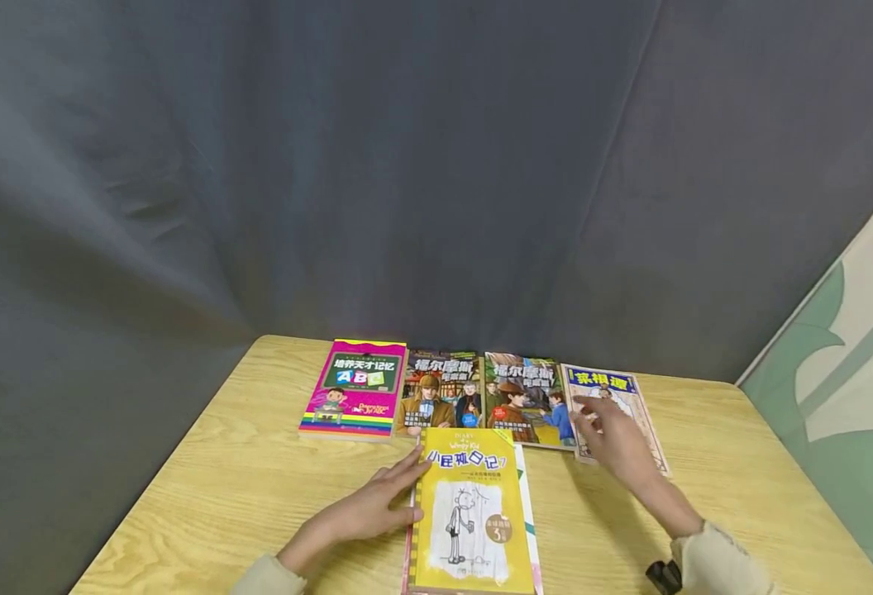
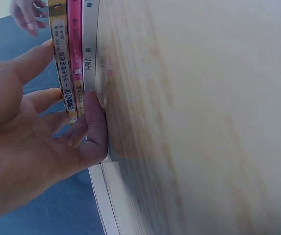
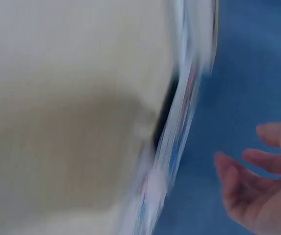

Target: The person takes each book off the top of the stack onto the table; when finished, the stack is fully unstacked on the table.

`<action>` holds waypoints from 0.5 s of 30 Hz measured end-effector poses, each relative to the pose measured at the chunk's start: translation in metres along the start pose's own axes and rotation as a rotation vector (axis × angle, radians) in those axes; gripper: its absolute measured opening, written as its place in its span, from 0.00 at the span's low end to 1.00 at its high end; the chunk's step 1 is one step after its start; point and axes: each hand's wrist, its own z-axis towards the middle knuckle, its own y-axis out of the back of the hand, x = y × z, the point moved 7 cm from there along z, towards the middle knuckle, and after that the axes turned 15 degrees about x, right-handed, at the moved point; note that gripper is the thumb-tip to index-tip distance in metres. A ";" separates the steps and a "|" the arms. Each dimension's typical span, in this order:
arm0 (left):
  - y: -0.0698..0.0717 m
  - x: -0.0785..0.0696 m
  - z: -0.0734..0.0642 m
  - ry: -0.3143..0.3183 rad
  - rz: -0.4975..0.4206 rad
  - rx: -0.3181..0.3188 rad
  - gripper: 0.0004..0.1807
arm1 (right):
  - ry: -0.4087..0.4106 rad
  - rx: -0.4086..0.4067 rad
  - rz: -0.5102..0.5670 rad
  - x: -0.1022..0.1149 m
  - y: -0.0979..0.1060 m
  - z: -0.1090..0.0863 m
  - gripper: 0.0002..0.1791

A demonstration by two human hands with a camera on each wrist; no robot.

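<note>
A stack of three books lies at the front of the table, with a yellow comic-style book (image 1: 469,512) on top. Below it, the left wrist view shows a pink spine (image 2: 75,41) and a white spine (image 2: 89,49). My left hand (image 1: 365,508) rests against the stack's left side, fingertips on the spines. Over the right end of the back row, my right hand (image 1: 615,442) hangs above a white and blue book (image 1: 648,426), partly covering it. Nothing is between its loosely bent fingers, also seen in the blurred right wrist view.
Left of that book, the back row holds two detective-style books (image 1: 440,397) and a pink ABC book (image 1: 355,388). The wooden table (image 1: 258,463) ends at a dark grey curtain (image 1: 407,207). A floral cloth (image 1: 846,397) hangs at the right.
</note>
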 end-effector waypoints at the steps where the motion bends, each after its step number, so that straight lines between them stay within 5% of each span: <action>1: 0.001 0.000 0.000 -0.001 -0.001 -0.001 0.38 | 0.010 0.055 0.057 0.017 -0.010 -0.004 0.19; 7: 0.007 -0.001 0.002 0.006 -0.035 -0.016 0.38 | -0.113 0.342 0.175 0.073 -0.071 -0.026 0.40; 15: 0.001 -0.003 -0.001 0.007 0.000 0.000 0.38 | -0.145 0.356 0.250 0.072 -0.099 -0.035 0.46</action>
